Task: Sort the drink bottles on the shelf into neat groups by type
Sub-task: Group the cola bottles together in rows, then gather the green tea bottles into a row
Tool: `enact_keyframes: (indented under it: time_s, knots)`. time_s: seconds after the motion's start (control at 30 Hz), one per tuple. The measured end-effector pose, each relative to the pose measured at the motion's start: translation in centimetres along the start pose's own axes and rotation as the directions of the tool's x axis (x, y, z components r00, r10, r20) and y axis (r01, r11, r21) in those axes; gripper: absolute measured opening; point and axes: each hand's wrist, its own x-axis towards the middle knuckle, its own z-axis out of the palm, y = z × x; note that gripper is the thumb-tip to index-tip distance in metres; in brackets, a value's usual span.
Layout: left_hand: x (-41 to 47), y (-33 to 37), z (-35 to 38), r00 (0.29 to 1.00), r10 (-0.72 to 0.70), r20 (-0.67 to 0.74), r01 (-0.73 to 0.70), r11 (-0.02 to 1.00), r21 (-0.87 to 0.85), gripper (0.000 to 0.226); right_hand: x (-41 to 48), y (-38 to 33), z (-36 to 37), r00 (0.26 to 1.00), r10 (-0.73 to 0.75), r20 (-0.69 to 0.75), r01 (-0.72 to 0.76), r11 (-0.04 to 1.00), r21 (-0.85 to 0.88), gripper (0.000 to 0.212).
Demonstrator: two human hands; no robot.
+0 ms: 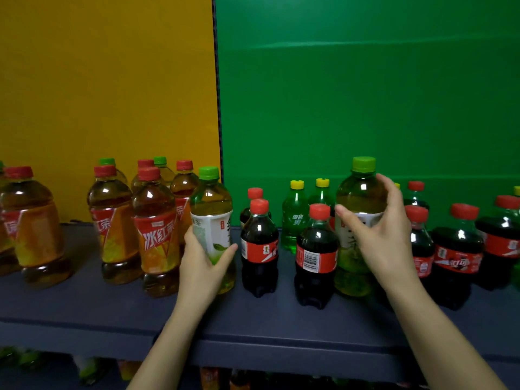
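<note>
On the dark blue shelf (pixel 84 311), near its middle, two green tea bottles with green caps stand upright, each in a hand. At the left one (pixel 211 220), the left hand (pixel 202 266) wraps the lower label, fingers behind and the thumb across the front, so its grip is closed on that bottle. This bottle stands just right of a cluster of red-capped iced tea bottles (pixel 157 232) with orange and red labels; two more green caps show at the back of that cluster. Further left, another iced tea bottle (pixel 31 226) stands apart at the frame edge. The right green tea bottle (pixel 361 198) is taller in view and is held by the right hand (pixel 380 237), thumb on the near side of the label and fingers curled round the far right shoulder, grip closed on it. Small cola bottles with red caps surround it: one (pixel 260 246) between the two green tea bottles, one (pixel 316 254) touching its left side, and more (pixel 458 249) in a row to the right. Behind, near the back wall, stand small green soda bottles (pixel 295 218) with yellow caps. A yellow panel (pixel 107 80) backs the left half of the shelf, a green panel (pixel 365 94) the right half. Below the shelf edge, more bottles show only as a blur.
</note>
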Motion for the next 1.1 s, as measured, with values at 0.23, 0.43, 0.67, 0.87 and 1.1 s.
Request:
enact_keyframes:
  time_s: [0.23,0.43,0.67,0.87,1.1]
  knots:
    - [-0.2,-0.2,0.1,0.993,0.017,-0.115,-0.021,0.999,-0.037,0.064,0.5,-2.2,-1.7,0.99,-0.101,-0.094,0.109,0.99,0.09,0.075]
    - [-1.5,0.8,-0.5,0.981,0.026,-0.194,-0.034,0.999,-0.037,0.063,0.4,-3.3,-3.3,0.991,-0.115,-0.072,0.128,0.968,0.217,0.073]
    - [-4.1,3.2,-2.7,0.968,-0.009,-0.252,-0.019,0.994,-0.11,0.055,-0.6,-3.9,-4.1,0.992,-0.126,0.02,0.112,0.935,0.336,0.066]
    - [-7.8,5.4,-6.5,0.954,-0.058,-0.295,0.011,0.987,-0.159,0.049,-2.8,-4.2,-2.3,0.965,-0.159,0.207,0.035,0.866,0.5,0.08]
    - [-12.5,5.1,-12.8,0.908,-0.104,-0.407,0.068,0.992,-0.101,0.048,-7.6,-5.6,3.9,0.881,-0.222,0.418,-0.087,0.792,0.605,0.088]
